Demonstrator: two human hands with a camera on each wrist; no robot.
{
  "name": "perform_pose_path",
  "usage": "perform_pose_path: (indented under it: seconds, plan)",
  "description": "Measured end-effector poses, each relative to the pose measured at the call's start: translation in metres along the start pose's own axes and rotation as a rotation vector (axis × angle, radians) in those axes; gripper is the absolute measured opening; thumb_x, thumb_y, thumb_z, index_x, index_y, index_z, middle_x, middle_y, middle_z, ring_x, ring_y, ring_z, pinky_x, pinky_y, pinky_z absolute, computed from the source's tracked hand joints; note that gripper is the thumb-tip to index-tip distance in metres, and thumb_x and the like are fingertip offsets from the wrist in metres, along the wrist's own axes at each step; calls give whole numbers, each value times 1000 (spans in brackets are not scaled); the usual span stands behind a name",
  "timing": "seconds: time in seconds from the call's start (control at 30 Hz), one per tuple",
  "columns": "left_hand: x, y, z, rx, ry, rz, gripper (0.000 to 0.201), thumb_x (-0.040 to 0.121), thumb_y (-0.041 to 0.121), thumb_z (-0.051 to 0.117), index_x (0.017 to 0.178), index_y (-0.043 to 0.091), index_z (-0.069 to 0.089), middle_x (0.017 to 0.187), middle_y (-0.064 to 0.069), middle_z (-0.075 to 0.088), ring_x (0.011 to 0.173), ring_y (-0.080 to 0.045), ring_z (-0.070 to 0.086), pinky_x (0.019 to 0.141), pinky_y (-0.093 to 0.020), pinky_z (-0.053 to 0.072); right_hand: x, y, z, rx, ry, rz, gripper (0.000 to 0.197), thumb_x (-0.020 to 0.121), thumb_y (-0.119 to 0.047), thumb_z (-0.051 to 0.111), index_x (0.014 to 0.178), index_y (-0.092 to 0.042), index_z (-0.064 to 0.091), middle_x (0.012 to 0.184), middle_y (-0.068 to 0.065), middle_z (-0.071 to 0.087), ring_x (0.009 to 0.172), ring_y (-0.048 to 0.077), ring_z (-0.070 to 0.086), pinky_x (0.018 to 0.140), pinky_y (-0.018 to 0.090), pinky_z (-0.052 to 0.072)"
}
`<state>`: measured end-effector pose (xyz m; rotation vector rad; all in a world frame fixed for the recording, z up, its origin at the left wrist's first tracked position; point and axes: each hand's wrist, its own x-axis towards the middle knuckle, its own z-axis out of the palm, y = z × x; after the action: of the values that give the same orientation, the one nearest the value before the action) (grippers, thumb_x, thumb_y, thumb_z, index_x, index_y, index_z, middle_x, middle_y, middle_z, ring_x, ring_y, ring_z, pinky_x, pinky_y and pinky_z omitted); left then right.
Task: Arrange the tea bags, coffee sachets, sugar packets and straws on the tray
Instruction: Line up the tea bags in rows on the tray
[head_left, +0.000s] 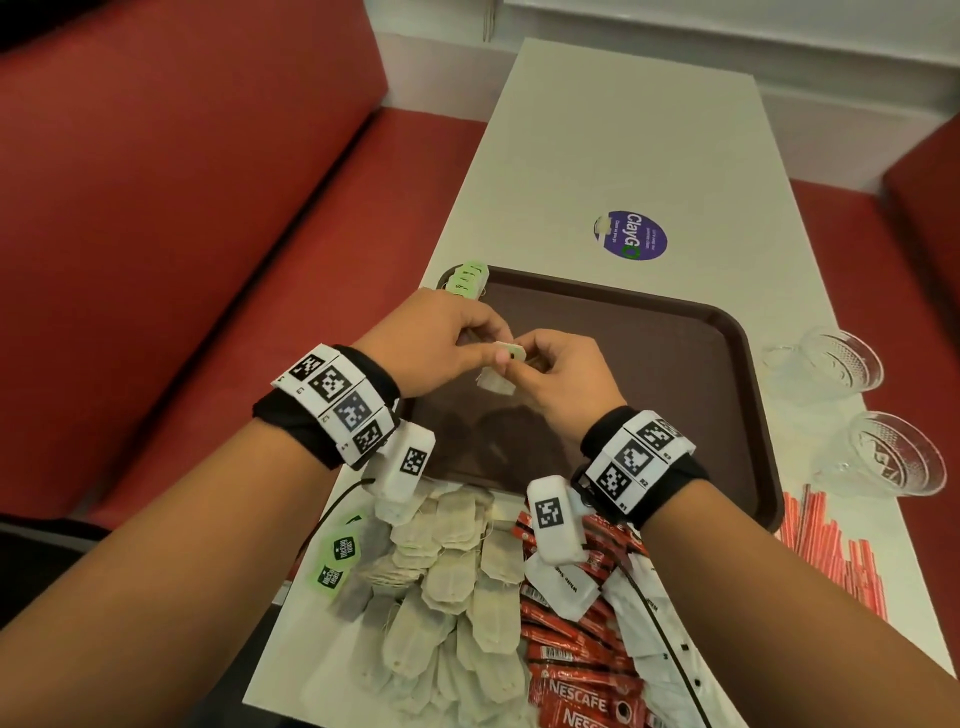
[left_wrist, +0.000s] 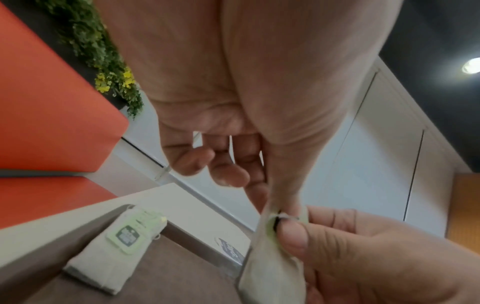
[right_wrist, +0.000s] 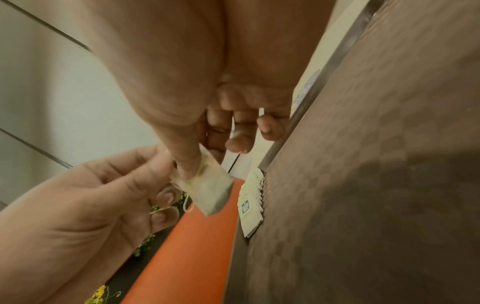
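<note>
a single tea bag (head_left: 496, 383) is pinched between both hands, the left hand (head_left: 441, 343) and the right hand (head_left: 561, 379) each closed on its upper end by the tag, probably so the string can be tidied. its long axis hangs downward over the brown tray (head_left: 675, 364). a row of tea bags (head_left: 467, 278) lies beyond the left hand, in the tray's corner; loose piles stay on the counter (head_left: 623, 130) beneath the wrists.

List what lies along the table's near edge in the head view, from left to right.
Green tags → loose tea bags → red coffee sachets → white sugar packets → red straws.
</note>
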<state>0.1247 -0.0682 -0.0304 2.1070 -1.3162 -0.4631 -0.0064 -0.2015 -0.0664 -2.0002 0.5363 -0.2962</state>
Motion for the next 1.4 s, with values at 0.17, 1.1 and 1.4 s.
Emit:
perform_pose_path:
  seconds: [0.17, 1.1, 1.4]
  plan:
    - [6, -29, -4, 70, 151, -116, 6, 93, 26, 67, 91, 30, 71, 82, 14, 67, 75, 0, 57, 70, -18, 39, 29, 9, 12, -59, -57, 9, 12, 86, -23, 74, 97, -21, 70, 88, -6, 72, 81, 12, 66, 84, 36, 56]
    - [39, -80, 10, 365, -102, -288, 36, 77, 29, 83, 111, 26, 70, 108, 2, 59, 102, -21, 57, 89, -40, 50, 134, -16, 34, -848, -396, 87, 56, 100, -10, 39, 155, -19, 30, 161, 2, 25, 137, 33, 34, 110, 36, 26]
    - [36, -70, 3, 389, -119, -263, 39, 80, 28, 80, 116, 25, 68, 112, 5, 64, 105, -19, 59, 90, -36, 50, 130, -12, 31, -713, -368, 172, 66, 96, -20, 49, 156, -26, 23, 137, 15, 54, 129, 37, 47, 104, 43, 43]
